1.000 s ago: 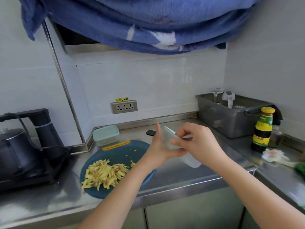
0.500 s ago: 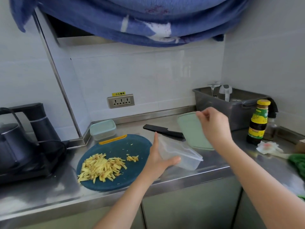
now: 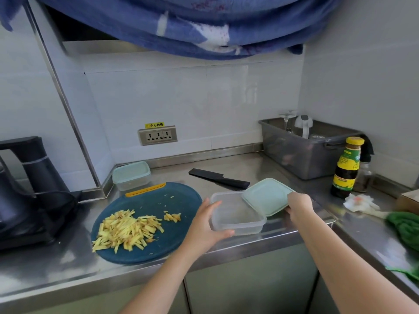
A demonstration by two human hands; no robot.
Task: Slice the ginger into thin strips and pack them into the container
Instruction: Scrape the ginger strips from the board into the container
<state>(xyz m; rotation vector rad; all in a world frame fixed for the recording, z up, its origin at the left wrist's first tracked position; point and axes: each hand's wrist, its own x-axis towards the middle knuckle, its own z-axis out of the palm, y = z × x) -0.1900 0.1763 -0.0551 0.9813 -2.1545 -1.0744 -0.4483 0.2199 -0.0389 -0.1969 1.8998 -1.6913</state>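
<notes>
Steel counter (image 3: 260,164) – crowded.
On it sat a blue board (image 3: 176,241), knife (image 3: 217,177), clear container (image 3: 238,216), kettle (image 3: 34,189), grey tub (image 3: 301,155) and bottle (image 3: 345,168).

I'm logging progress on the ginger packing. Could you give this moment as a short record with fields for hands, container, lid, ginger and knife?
left hand: grips the near left side of the clear square plastic container
right hand: holds the right edge of the pale green square lid
container state: open, looks empty, on the steel counter right of the round blue cutting board
lid state: off, tilted, overlapping the container's far right corner
ginger: yellow ginger strips piled on the board, none packed
knife: black knife on the counter behind the container, untouched
</notes>
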